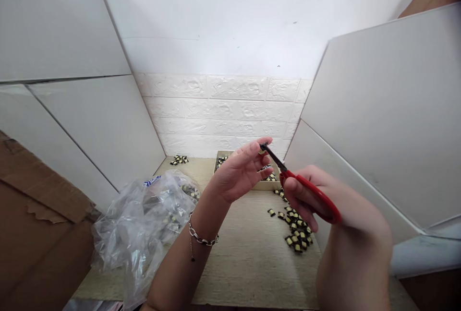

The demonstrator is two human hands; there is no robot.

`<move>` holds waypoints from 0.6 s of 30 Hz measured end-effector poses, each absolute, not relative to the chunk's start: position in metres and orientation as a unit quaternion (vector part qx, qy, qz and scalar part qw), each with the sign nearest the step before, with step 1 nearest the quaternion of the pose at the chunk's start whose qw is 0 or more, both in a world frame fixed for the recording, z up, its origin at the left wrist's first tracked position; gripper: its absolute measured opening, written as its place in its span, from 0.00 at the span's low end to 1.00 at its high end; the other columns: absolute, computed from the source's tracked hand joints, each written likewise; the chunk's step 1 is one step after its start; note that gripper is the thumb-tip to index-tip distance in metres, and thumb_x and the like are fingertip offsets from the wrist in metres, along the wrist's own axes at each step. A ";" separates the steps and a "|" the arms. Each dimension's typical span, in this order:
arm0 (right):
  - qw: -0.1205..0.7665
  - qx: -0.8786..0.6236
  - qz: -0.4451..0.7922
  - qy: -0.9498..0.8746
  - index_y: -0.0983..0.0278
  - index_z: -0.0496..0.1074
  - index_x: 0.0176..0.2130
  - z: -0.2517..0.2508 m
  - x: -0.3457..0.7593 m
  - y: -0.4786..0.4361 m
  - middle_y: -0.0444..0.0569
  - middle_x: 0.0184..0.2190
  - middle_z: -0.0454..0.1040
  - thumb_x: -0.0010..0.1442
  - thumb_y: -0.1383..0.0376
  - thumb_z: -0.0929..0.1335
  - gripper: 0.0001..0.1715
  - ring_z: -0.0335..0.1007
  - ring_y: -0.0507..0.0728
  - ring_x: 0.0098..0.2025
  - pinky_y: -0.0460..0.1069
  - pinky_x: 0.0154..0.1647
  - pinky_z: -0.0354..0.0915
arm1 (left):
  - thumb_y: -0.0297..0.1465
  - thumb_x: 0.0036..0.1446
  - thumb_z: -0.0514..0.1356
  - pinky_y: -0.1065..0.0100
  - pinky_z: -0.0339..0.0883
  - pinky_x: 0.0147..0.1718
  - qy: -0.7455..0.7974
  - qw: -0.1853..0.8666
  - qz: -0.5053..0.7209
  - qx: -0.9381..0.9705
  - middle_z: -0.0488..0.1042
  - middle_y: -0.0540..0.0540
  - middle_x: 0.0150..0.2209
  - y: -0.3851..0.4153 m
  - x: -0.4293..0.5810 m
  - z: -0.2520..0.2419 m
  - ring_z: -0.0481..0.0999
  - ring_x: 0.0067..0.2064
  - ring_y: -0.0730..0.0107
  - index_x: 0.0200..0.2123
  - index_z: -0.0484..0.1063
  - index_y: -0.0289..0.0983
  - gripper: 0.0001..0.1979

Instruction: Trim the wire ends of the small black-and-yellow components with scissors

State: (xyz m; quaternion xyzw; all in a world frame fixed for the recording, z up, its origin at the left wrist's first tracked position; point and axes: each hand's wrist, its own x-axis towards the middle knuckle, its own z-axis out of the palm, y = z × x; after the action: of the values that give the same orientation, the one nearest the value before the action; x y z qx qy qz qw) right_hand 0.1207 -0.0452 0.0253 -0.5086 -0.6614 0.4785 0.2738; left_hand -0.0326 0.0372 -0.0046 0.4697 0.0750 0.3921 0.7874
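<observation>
- Holding red-handled scissors, your right grip points them at your left grip.
- Your left grip pinches a small dark piece at the scissors' tips.
- Beyond it, a shallow box contains more.
- Yellow-and-black pieces lie right on the bench; a clear plastic bag sits left.

Scissors: handles look smooth plastic, blades metal. Bag, left: glossy crinkled plastic. Desk appears matt, wood-grained. Bracelet: shiny metal.
</observation>
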 end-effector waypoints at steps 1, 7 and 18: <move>0.272 -0.510 0.480 -0.660 0.65 0.59 0.16 0.026 0.121 -0.046 0.41 0.10 0.62 0.52 0.44 0.60 0.30 0.56 0.46 0.11 0.43 0.13 0.51 | 0.39 0.47 0.60 0.68 0.64 0.38 0.078 0.783 0.395 0.474 0.65 0.51 0.30 0.037 -0.033 -0.004 0.66 0.32 0.78 0.35 0.71 0.45 0.10; 0.266 -0.524 0.476 -0.654 0.64 0.58 0.15 0.030 0.120 -0.049 0.41 0.09 0.62 0.51 0.42 0.60 0.31 0.56 0.47 0.11 0.44 0.13 0.51 | 0.37 0.44 0.63 0.70 0.64 0.35 0.086 0.776 0.407 0.473 0.66 0.51 0.29 0.036 -0.031 -0.004 0.66 0.31 0.78 0.35 0.72 0.44 0.11; 0.255 -0.534 0.469 -0.655 0.63 0.56 0.12 0.034 0.120 -0.054 0.41 0.08 0.59 0.49 0.43 0.62 0.31 0.54 0.47 0.12 0.45 0.13 0.50 | 0.37 0.44 0.64 0.69 0.64 0.36 0.087 0.754 0.418 0.500 0.68 0.51 0.27 0.039 -0.031 -0.005 0.67 0.29 0.79 0.35 0.74 0.44 0.12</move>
State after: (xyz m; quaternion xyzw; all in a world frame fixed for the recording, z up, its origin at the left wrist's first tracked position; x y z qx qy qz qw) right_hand 0.1204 -0.0536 0.0337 -0.5343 -0.6554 0.4688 0.2555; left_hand -0.0310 0.0386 -0.0051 0.4996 0.0871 0.4184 0.7535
